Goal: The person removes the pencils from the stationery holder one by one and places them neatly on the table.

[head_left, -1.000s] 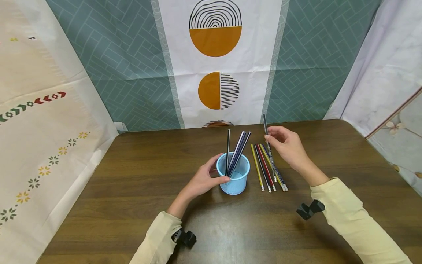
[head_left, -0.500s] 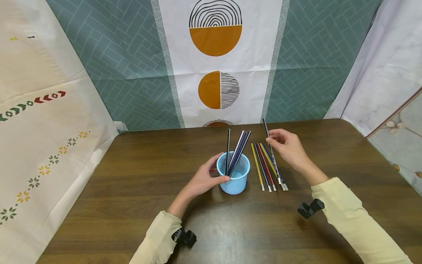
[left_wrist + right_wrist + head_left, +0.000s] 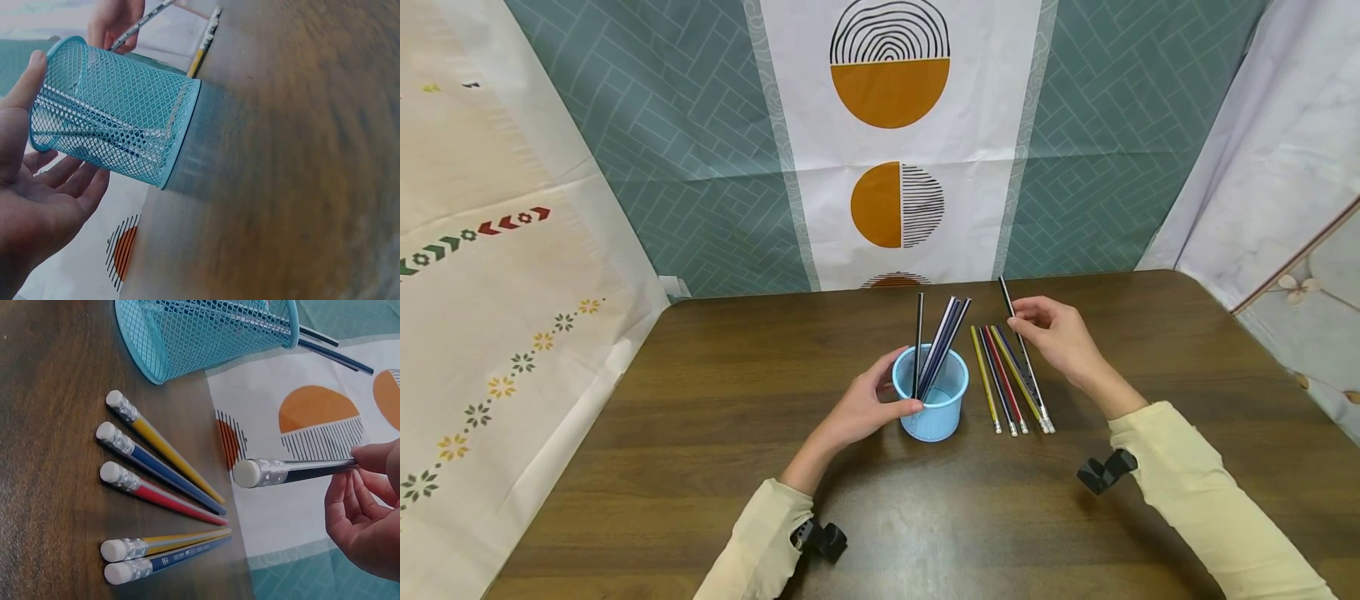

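Evidently, the left hand [image 3: 868, 408] is gripping the cup [image 3: 942, 421] — the thumb is pressing on the near rim while the fingers are curving round its left side. The light blue mesh cup is standing upright on the worktop [image 3: 700, 433], just to the right of that hand. Inside it, several dark pencils [image 3: 945, 342] are leaning as a bunch away from the hand, and one more [image 3: 918, 333] is rising nearly straight, closer to the fingers.

The right hand [image 3: 1060, 337] is pinching a black pencil [image 3: 300, 471] between thumb and fingers — its white eraser end is pointing back towards the person and hanging above the worktop, while the other end is reaching beyond the hand.

Between the hands, to the right of the cup, five more are lying with their erasers nearest the person. Going from left hand to right, a yellow pencil [image 3: 178, 457], a blue pencil [image 3: 178, 481] and a red pencil [image 3: 181, 505] are lying side by side; a second yellow [image 3: 187, 537] and a second blue [image 3: 187, 552] are lying close together, nearest the right hand.

Beyond both hands, a patterned cloth [image 3: 895, 142] is hanging.
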A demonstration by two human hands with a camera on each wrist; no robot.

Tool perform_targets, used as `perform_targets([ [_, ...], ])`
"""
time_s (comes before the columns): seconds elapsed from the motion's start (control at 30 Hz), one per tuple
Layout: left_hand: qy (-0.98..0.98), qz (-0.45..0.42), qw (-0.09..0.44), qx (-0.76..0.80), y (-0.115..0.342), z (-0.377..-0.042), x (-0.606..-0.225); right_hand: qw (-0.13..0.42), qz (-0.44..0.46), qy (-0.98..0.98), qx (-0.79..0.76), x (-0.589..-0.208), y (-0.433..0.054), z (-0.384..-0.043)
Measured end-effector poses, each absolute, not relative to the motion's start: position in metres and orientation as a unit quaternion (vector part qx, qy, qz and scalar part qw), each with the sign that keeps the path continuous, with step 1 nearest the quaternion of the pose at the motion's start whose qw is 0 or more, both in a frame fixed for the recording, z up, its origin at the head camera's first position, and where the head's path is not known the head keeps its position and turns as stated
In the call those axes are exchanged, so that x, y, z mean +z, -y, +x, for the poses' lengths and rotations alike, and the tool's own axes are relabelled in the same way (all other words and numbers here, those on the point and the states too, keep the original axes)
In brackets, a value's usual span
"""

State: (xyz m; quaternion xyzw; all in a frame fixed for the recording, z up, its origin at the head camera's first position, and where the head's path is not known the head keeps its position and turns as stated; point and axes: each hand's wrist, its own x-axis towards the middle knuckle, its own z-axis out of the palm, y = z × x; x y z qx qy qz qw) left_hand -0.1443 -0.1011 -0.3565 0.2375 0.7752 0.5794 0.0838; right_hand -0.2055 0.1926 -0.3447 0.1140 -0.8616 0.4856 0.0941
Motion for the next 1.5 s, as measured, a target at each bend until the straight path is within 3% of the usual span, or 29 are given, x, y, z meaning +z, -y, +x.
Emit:
perform_targets([
  [1.5,-0.778,0.230,0.089,0.578,0.101,-0.144,-0.357,-0.006,0.058,0.882,0.467,-0.388,-0.223,-0.227],
])
